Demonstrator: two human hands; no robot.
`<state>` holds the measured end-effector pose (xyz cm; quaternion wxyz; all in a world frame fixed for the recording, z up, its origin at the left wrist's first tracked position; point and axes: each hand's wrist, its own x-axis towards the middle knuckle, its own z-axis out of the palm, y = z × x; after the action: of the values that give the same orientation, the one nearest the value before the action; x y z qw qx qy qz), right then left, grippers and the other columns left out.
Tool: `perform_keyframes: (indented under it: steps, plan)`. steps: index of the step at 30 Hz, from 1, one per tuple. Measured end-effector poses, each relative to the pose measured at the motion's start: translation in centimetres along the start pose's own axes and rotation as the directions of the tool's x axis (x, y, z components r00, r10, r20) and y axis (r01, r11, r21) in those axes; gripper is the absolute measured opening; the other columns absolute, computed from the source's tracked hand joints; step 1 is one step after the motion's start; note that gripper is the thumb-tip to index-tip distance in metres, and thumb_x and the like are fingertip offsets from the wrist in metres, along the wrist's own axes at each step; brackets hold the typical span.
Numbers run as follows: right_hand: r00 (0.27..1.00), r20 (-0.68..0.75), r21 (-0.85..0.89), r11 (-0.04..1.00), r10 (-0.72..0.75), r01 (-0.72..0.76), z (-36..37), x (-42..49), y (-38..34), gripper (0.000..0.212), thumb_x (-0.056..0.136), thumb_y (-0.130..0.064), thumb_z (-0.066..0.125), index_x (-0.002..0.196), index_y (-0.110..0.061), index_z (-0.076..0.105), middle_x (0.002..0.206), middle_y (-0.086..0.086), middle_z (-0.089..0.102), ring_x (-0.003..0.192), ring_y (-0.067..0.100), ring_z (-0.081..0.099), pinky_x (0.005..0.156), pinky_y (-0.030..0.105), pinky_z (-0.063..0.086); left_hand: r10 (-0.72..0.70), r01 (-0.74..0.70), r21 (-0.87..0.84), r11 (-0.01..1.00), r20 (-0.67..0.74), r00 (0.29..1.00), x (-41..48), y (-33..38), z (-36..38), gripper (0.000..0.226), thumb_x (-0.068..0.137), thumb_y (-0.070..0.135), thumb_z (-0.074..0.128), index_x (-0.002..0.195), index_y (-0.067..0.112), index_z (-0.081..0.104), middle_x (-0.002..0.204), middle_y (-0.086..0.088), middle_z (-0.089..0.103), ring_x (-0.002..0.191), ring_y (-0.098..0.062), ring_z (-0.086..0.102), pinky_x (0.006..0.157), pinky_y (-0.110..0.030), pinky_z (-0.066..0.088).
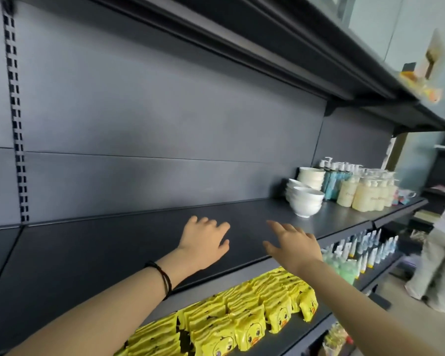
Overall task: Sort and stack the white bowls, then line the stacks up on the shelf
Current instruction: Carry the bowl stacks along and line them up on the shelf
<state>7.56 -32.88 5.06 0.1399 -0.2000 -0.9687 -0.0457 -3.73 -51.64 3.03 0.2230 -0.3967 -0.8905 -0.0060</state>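
left hand [206,242] and right hand [293,246] both over the dark shelf [139,242] near its front edge, palms down. grip wide on both, fingers spread, holding nothing; can't tell if they touch the shelf. well off to the right on the same shelf: front white bowl stack [307,202], second stack [292,188] just behind it, cream bowl stack [310,177] at the back panel, beside pump bottles [365,195]. yellow duck packets [249,322] on the shelf below.
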Motion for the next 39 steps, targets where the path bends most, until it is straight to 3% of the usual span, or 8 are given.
perform_keyframes:
  steps: [5, 10, 17, 26, 30, 32, 36, 39]
  plan:
    - [1.0, 0.024, 0.042, 0.999, 0.018, -0.019, 2.8, 1.9, 4.1, 0.061, 0.096, -0.056, 0.039, 0.151, -0.035, 0.021, 0.143, -0.003, 0.048, 0.133, 0.025, 0.042, 0.106, 0.041, 0.033, 0.075, -0.076, 0.028, 0.997, 0.026, 0.997, 5.0, 3.5, 2.8, 0.038, 0.097, 0.041, 0.038, 0.125, 0.022, 0.054, 0.117, -0.003, 0.063, 0.11, -0.025, 0.056, 0.092, -0.039, 0.037]
    - [0.999, 0.027, 0.023, 0.999, 0.044, -0.045, 5.5, 6.0, 9.6, 0.061, 0.096, -0.057, 0.039, 0.151, -0.037, 0.021, 0.148, -0.007, 0.043, 0.136, 0.023, 0.039, 0.108, 0.04, 0.03, 0.091, -0.091, 0.021, 0.996, 0.038, 0.995, 13.3, 6.0, 6.2, 0.042, 0.097, 0.041, 0.039, 0.13, 0.02, 0.055, 0.14, -0.004, 0.05, 0.124, -0.025, 0.048, 0.1, -0.04, 0.034]
    - [0.986, 0.04, 0.005, 0.987, 0.159, -0.16, 6.4, 14.5, 19.5, 0.062, 0.096, -0.055, 0.042, 0.151, -0.035, 0.02, 0.147, -0.002, 0.043, 0.136, 0.024, 0.038, 0.107, 0.04, 0.035, 0.066, -0.065, -0.181, 0.981, -0.001, 0.998, 24.2, 10.4, 8.4, 0.049, 0.099, 0.046, 0.036, 0.142, 0.024, 0.044, 0.154, 0.001, 0.035, 0.136, -0.021, 0.04, 0.109, -0.038, 0.031]
    - [0.974, -0.019, 0.259, 0.942, 0.227, -0.215, 10.1, 21.6, 25.9, 0.087, 0.088, -0.066, 0.049, 0.153, -0.029, 0.005, 0.151, 0.002, 0.038, 0.13, 0.027, 0.048, 0.098, 0.042, 0.045, -0.019, 0.032, -0.334, 0.942, 0.042, 0.999, 31.7, 13.9, 11.5, 0.057, 0.098, 0.053, 0.035, 0.148, 0.026, 0.032, 0.151, 0.003, 0.041, 0.136, -0.021, 0.042, 0.106, -0.038, 0.035]
    - [0.985, -0.065, 0.508, 0.854, 0.162, -0.107, 11.9, 24.6, 28.8, 0.113, 0.075, -0.069, 0.063, 0.154, -0.027, -0.007, 0.16, 0.001, 0.019, 0.142, 0.023, 0.033, 0.109, 0.043, 0.038, -0.085, 0.104, -0.44, 0.892, 0.062, 0.994, 33.9, 15.4, 12.7, 0.073, 0.093, 0.066, 0.033, 0.154, 0.028, 0.02, 0.157, 0.003, 0.032, 0.142, -0.019, 0.034, 0.109, -0.04, 0.033]
    - [0.989, -0.089, 0.703, 0.711, 0.122, -0.024, 12.8, 26.1, 29.8, 0.127, 0.063, -0.075, 0.068, 0.154, -0.029, -0.007, 0.162, -0.005, 0.01, 0.147, 0.015, 0.021, 0.117, 0.04, 0.029, -0.161, 0.201, -0.648, 0.735, 0.122, 0.979, 35.5, 16.3, 13.2, 0.074, 0.092, 0.068, 0.035, 0.154, 0.033, 0.016, 0.16, 0.006, 0.025, 0.146, -0.017, 0.027, 0.113, -0.039, 0.03]
    - [0.995, -0.08, 0.937, 0.346, 0.058, 0.055, 14.2, 29.7, 31.1, 0.13, 0.054, -0.078, 0.074, 0.152, -0.035, 0.001, 0.159, -0.007, 0.017, 0.145, 0.015, 0.028, 0.117, 0.047, 0.031, -0.301, 0.232, -0.961, 0.152, 0.179, 0.937, 39.0, 19.0, 13.3, 0.06, 0.099, 0.053, 0.038, 0.153, 0.032, 0.023, 0.157, 0.008, 0.029, 0.139, -0.005, 0.03, 0.106, -0.022, 0.022]
    - [0.993, -0.094, 0.976, 0.192, -0.071, 0.106, 14.4, 31.6, 31.6, 0.103, 0.069, -0.055, 0.072, 0.143, -0.044, 0.001, 0.144, -0.025, 0.032, 0.128, -0.013, 0.041, 0.107, 0.021, 0.04, -0.414, 0.186, -0.971, -0.152, 0.233, 0.88, 41.3, 21.2, 13.9, 0.043, 0.102, 0.048, 0.034, 0.143, 0.036, 0.034, 0.133, 0.022, 0.044, 0.113, 0.008, 0.043, 0.096, -0.016, 0.026]
